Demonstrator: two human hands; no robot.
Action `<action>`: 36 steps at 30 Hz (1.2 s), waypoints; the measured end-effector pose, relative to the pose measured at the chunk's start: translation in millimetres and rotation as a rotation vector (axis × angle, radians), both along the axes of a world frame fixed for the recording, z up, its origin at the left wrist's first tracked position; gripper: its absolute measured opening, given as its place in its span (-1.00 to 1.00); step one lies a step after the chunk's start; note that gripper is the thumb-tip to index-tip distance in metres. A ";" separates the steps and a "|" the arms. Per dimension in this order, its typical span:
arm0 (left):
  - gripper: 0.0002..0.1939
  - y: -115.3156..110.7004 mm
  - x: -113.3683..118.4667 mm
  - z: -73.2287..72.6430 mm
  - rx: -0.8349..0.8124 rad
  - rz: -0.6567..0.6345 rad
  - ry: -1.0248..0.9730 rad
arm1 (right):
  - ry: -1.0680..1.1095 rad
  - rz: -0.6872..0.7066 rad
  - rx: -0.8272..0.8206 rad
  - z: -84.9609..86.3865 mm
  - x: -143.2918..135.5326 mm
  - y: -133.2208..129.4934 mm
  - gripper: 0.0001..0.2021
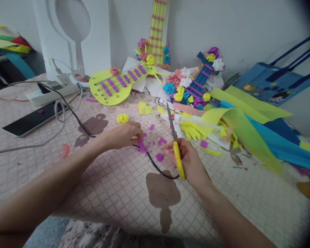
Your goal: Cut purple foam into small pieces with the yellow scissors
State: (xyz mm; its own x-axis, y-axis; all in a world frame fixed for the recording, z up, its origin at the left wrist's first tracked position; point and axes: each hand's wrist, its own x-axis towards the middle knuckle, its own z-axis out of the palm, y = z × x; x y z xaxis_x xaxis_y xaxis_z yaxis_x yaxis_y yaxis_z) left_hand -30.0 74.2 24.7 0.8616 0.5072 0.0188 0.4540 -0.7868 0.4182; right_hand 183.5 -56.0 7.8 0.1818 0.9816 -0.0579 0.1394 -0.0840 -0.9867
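Note:
My right hand (187,158) holds a pair of scissors (177,151) with yellow handles, the closed blades pointing up and away from me. Its thumb and fingers reach toward small purple paper scraps (159,157) on the table. To the left, my left hand (127,135) is closed, its fingertips pinching purple paper (142,144) just above the cloth. More purple bits lie scattered between the two hands. Beyond my left hand rests a yellow paper flower (123,118). A black cable (155,164) passes beneath the left hand and ends near the right wrist.
A glue gun (179,119) lies behind the scissors among yellow and blue paper strips (237,127). Decorated paper guitars (113,86) stand along the wall. At left are a phone-like black slab (33,119) and a power strip (53,93). A blue bag (274,82) sits at right.

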 end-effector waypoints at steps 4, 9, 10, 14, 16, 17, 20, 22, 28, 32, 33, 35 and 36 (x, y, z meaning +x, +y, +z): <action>-0.87 0.9 -0.8 1.2 0.030 0.059 -0.057 | 0.001 0.007 -0.021 2.8 -0.8 -1.1 -0.64; -0.87 2.3 0.0 -1.3 -0.007 0.072 -0.050 | -0.011 0.011 -0.022 2.1 -1.2 -1.2 -0.66; -0.85 2.3 0.5 -2.7 -0.019 0.049 -0.041 | -0.012 0.007 -0.022 2.3 -1.5 -1.2 -0.66; -0.86 1.5 2.0 -7.9 -0.033 0.015 -0.009 | -0.006 0.001 -0.047 3.5 -3.0 -1.5 -0.64; -0.91 1.1 2.4 -8.9 -0.027 0.039 -0.016 | -0.006 0.007 -0.050 3.4 -3.5 -1.9 -0.65; -0.93 1.0 2.5 -8.8 -0.022 0.052 -0.022 | -0.009 0.012 -0.047 3.3 -3.7 -2.1 -0.65; -0.96 0.7 2.2 -6.4 -0.030 0.099 -0.026 | -0.003 0.018 -0.042 3.7 -4.5 -2.5 -0.66; -0.96 0.6 1.5 -3.6 -0.055 0.134 -0.030 | 0.010 0.018 -0.047 5.2 -5.1 -2.5 -0.65; -0.92 2.0 -1.9 2.6 -0.101 0.220 -0.105 | 0.023 0.011 -0.084 8.3 -5.9 -2.4 -0.61; -0.88 1.4 -0.8 3.3 -0.142 0.216 -0.111 | 0.023 0.005 -0.096 6.8 -5.1 -2.7 -0.60; -0.87 0.8 -0.1 3.4 -0.145 0.205 -0.124 | 0.025 0.004 -0.087 6.7 -4.9 -2.6 -0.60; -0.85 -0.7 1.6 3.3 -0.120 0.189 -0.173 | 0.033 0.004 -0.067 6.7 -4.8 -2.3 -0.61; -0.84 -1.4 2.5 3.1 -0.101 0.188 -0.203 | 0.037 0.004 -0.061 6.6 -4.8 -2.1 -0.61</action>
